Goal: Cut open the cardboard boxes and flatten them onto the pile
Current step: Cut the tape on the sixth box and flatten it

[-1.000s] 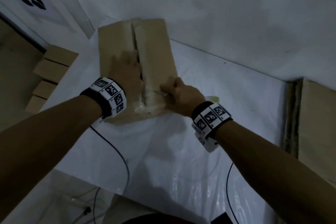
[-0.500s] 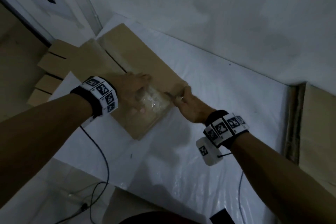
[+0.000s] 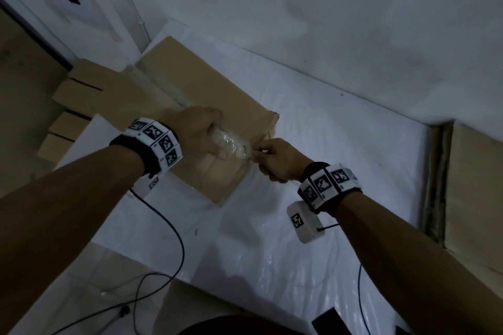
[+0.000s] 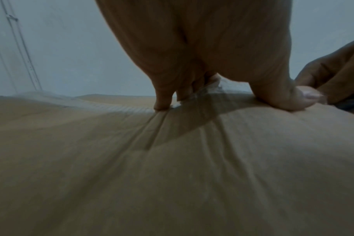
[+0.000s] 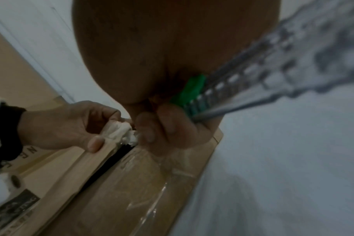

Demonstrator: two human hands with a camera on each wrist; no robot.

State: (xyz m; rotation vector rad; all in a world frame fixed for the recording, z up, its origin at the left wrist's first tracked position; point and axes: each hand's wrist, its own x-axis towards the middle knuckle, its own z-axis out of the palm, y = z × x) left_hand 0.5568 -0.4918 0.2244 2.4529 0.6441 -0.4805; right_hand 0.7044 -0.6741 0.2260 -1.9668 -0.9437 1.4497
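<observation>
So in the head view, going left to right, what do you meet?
Stacked cardboard boxes → left hand → crumpled clear tape → right hand → upright flattened cardboard.

I see a tan box (image 3: 206, 106) with clear, glossy tape (image 3: 231, 144) bunched whitish along its seam. My right hand (image 3: 280, 160) holds a cutter (image 5: 194, 89) with a green slider and grey metal body. Both wristbands (image 3: 155, 141) are white with black square markers. The sheet (image 3: 313, 171) underneath is white, the cables (image 3: 174, 236) black.
</observation>
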